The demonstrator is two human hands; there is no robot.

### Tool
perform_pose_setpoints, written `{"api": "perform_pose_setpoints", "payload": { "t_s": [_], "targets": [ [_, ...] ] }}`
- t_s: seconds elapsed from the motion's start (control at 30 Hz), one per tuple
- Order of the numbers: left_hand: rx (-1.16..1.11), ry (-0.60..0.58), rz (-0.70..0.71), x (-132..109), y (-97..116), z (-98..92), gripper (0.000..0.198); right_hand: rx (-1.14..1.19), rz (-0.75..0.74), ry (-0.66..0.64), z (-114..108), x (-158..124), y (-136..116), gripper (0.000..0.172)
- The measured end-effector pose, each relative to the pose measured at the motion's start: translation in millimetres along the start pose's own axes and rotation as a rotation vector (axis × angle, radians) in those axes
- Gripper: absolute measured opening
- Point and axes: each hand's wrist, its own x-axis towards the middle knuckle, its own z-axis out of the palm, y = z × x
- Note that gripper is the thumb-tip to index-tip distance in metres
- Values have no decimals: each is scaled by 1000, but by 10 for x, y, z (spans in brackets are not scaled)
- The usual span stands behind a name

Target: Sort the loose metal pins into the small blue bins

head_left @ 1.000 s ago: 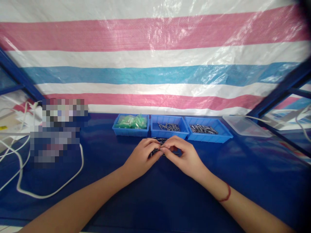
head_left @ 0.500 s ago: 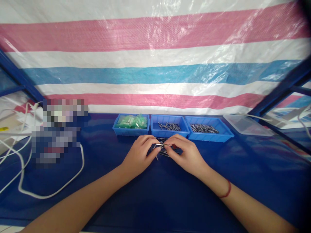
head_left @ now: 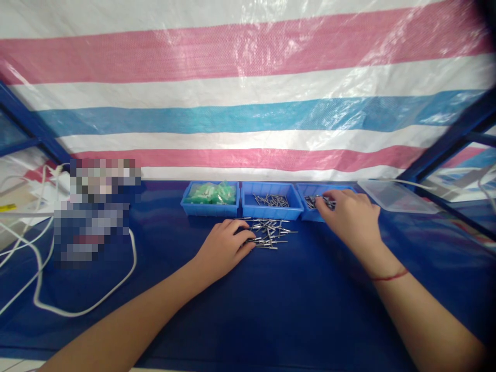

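A loose pile of silver blind rivets (head_left: 269, 232) with thin pins lies on the blue table (head_left: 271, 310). At the pile's left edge rests my left hand (head_left: 225, 248), fingers bent and slightly apart, fingertips touching or very near the rivets. My right hand (head_left: 352, 217) is over the right blue bin (head_left: 313, 216), thumb and forefinger apart above the rivets (head_left: 310, 201) in it. The hand hides much of that bin and its contents. Beside it, the middle blue bin (head_left: 271, 211) holds more rivets (head_left: 273, 200).
The left blue bin (head_left: 211, 209) contains green-and-clear plastic packets (head_left: 211, 194). A clear plastic lid or tray (head_left: 399, 196) lies at the back right. White cables (head_left: 134, 258) loop across the table's left side. Behind the bins hangs a striped plastic sheet (head_left: 248, 119).
My hands were together over the pile, pinching a rivet between them. My right hand has since moved right to the right bin, uncovering the pile. My left hand has stayed nearly in place.
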Motion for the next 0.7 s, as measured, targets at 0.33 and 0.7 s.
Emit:
{"api": "perform_pose_setpoints", "payload": {
  "t_s": [0.33, 0.7],
  "targets": [
    [2, -20, -17, 25, 21, -18, 20, 391, -431, -115, -199, -187, -514, 21],
    [-186, 119, -113, 46, 28, -19, 17, 752, -579, -411, -252, -426, -850, 19]
  ]
}}
